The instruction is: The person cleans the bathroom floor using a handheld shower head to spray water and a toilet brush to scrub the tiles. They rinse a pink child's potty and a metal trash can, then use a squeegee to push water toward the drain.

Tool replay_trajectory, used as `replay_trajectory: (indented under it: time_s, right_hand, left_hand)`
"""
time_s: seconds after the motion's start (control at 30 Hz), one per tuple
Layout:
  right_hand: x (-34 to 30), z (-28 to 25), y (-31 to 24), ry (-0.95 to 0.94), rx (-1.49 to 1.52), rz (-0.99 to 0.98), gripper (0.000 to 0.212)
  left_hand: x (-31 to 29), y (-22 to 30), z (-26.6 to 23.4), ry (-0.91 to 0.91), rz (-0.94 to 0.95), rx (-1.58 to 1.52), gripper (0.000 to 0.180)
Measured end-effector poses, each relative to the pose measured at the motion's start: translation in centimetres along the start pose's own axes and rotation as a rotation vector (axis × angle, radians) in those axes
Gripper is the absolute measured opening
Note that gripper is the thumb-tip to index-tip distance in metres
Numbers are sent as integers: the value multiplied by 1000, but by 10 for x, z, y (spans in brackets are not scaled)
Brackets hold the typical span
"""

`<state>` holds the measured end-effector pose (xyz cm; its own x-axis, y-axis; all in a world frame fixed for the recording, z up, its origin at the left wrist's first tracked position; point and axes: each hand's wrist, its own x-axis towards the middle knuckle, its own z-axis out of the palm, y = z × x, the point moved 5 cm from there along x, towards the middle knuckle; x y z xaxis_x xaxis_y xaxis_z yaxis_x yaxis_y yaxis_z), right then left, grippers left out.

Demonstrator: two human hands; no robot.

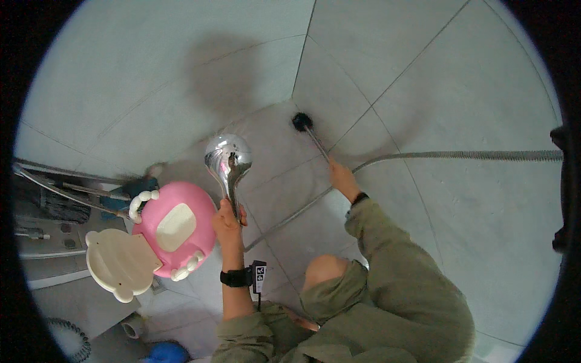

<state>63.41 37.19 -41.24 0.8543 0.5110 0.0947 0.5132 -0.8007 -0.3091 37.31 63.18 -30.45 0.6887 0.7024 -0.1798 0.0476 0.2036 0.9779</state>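
My left hand (226,219) is wrapped round the handle of a chrome shower head (229,156), which points up and away from me. My right hand (342,179) grips the thin handle of a brush with a round black head (302,121). The brush head rests at the far corner, where the tiled floor (284,199) meets the grey walls. Whether bristles press on floor or wall I cannot tell. A ribbed metal shower hose (460,155) crosses from the right, passes by my right wrist and runs down toward my left forearm.
Left of my left hand stands a pink child's potty (198,202) with its cream bear-shaped lid (121,261) swung out. Metal tubes (60,195) and dark shelving lie behind it. A blue object (166,352) and a coiled black cord (78,339) are at lower left.
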Motion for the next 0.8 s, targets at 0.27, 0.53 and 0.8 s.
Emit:
replay_trajectory:
  time_s: [0.27, 0.53, 0.8]
  right_hand:
    - [-46, -53, -2, -216, -156, 29, 41]
    - [2, -42, -30, 25, 7, -251, 48]
    - [-85, -148, -91, -391, -230, 108, 45]
  left_hand:
    - [3, 8, 7, -48, 1, 5, 51]
    - [5, 2, 12, -70, -60, -29, 54]
    - [16, 33, 15, -312, -71, 49, 51]
